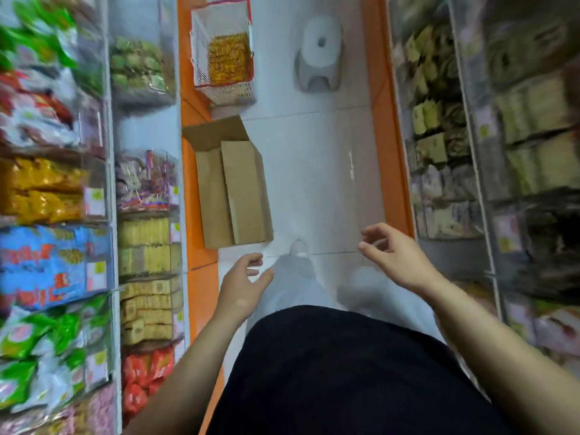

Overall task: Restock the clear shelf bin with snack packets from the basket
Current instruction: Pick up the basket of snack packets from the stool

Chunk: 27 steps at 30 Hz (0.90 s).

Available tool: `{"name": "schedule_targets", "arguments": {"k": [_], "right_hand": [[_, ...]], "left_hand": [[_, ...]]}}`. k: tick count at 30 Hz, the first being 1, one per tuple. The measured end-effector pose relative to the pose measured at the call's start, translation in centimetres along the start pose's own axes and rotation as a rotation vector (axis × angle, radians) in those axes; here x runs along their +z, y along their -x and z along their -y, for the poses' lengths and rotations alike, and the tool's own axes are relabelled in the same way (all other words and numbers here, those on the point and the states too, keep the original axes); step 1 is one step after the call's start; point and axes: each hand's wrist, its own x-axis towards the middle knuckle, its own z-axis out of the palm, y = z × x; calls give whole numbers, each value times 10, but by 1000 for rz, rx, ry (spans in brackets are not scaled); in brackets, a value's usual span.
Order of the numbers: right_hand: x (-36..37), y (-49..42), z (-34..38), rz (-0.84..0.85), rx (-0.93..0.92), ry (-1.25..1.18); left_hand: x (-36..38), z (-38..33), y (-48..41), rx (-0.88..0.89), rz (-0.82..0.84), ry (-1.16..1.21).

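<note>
A white mesh basket (201,42) with a red rim stands on the floor far ahead, against the left shelf, holding yellow snack packets (227,58). Clear shelf bins (147,180) full of packets line the left shelving; which one is the task's bin I cannot tell. My left hand (243,285) hangs low over the floor, fingers loosely curled, holding nothing. My right hand (392,255) is out to the right, fingers loosely curled, also holding nothing. Both hands are well short of the basket.
An open cardboard box (235,189) lies on the floor by the left shelf, between me and the basket. A white plastic stool (320,54) stands further down the aisle. Shelves of packets (439,136) flank the right side. My legs and shoe (298,246) show below.
</note>
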Motion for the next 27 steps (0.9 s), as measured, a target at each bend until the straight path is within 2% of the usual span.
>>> {"name": "schedule_targets", "arguments": {"k": [5, 12, 15, 20, 27], "right_hand": [[-60, -60, 29, -28, 76, -29], [-157, -203, 34, -37, 123, -32], [-199, -265, 63, -24, 82, -17], [-251, -362, 150, 43, 11, 10], [-277, -512, 258, 47, -51, 87]], "left_hand": [[-27, -129, -95, 85, 74, -16], [-2, -278, -226, 118, 59, -16], [-8, -320, -256, 81, 34, 1], [-46, -375, -290, 25, -18, 18], [-99, -430, -408, -44, -48, 101]]}}
